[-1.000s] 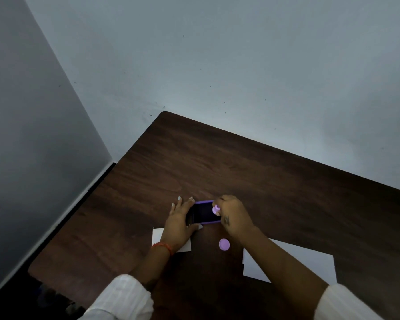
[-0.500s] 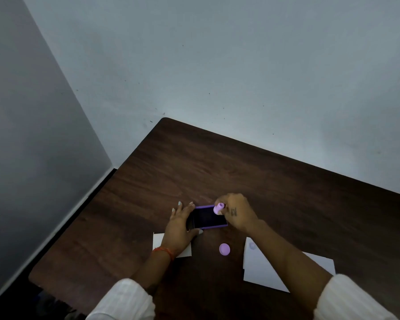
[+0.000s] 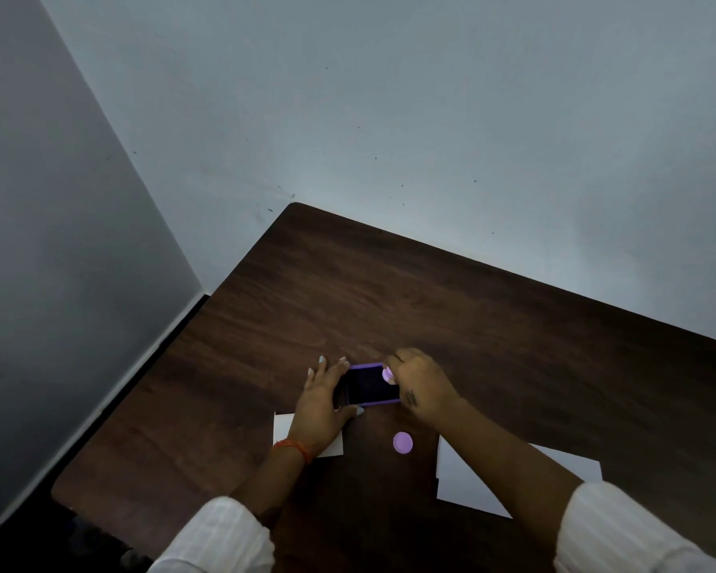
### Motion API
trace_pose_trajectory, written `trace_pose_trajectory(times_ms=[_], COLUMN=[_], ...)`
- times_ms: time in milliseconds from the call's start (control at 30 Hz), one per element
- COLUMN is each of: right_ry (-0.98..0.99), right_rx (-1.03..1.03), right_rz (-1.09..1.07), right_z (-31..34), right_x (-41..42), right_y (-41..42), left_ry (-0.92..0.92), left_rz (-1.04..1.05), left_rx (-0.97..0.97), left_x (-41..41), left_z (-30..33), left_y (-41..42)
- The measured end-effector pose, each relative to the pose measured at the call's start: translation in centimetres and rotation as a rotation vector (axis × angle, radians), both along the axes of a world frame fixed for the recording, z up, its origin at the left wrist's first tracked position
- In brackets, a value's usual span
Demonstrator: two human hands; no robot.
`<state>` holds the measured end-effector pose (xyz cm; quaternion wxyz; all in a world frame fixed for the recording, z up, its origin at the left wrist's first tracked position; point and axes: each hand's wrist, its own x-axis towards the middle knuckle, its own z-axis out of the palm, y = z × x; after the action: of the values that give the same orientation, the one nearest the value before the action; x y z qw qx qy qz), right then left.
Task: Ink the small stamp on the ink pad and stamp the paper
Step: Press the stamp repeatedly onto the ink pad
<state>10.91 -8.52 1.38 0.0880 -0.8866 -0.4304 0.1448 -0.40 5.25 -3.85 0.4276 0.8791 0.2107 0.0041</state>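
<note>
A purple-rimmed ink pad (image 3: 371, 384) with a dark inking face lies open on the brown table (image 3: 492, 324). My right hand (image 3: 418, 386) pinches a small pale-purple stamp (image 3: 388, 374) and holds it down at the pad's far right corner. My left hand (image 3: 321, 401) rests flat against the pad's left end, fingers spread, steadying it. A white sheet of paper (image 3: 472, 485) lies to the right, partly hidden under my right forearm.
A round purple cap (image 3: 402, 442) lies on the table just in front of the pad. A smaller white card (image 3: 284, 430) sits under my left wrist. Walls meet behind the table's far left corner; the left table edge drops to the floor.
My right hand with the stamp has stayed on the pad, shifting slightly toward its far right corner. The left hand kept holding the pad. The camera tilted a little.
</note>
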Motion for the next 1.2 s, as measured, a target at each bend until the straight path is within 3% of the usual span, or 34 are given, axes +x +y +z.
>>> trace_pose_trajectory(times_ms=[267, 467, 667, 833, 1000, 1200], right_ry=[0.165, 0.113, 0.160, 0.061, 0.105, -0.028], right_rx=[0.140, 0.080, 0.064, 0.000, 0.056, -0.039], right_rz=[-0.228, -0.114, -0.159, 0.001, -0.015, 0.071], right_z=[1.5, 0.5, 0.8, 0.2, 0.3, -0.4], right_x=[0.1, -2.3, -1.4, -1.8, -0.7, -1.1], right_y=[0.3, -1.1, -0.6, -0.5, -0.6, -0.5], left_ry=[-0.016, -0.010, -0.008, -0.019, -0.017, -0.030], left_rz=[-0.029, -0.024, -0.026, -0.021, -0.018, -0.004], left_rx=[0.022, 0.024, 0.027, 0.043, 0.040, 0.041], left_x=[-0.1, 0.1, 0.2, 0.2, 0.2, 0.4], left_z=[0.3, 0.0, -0.1, -0.2, -0.3, -0.5], left_y=[0.3, 0.3, 0.0, 0.3, 0.3, 0.1])
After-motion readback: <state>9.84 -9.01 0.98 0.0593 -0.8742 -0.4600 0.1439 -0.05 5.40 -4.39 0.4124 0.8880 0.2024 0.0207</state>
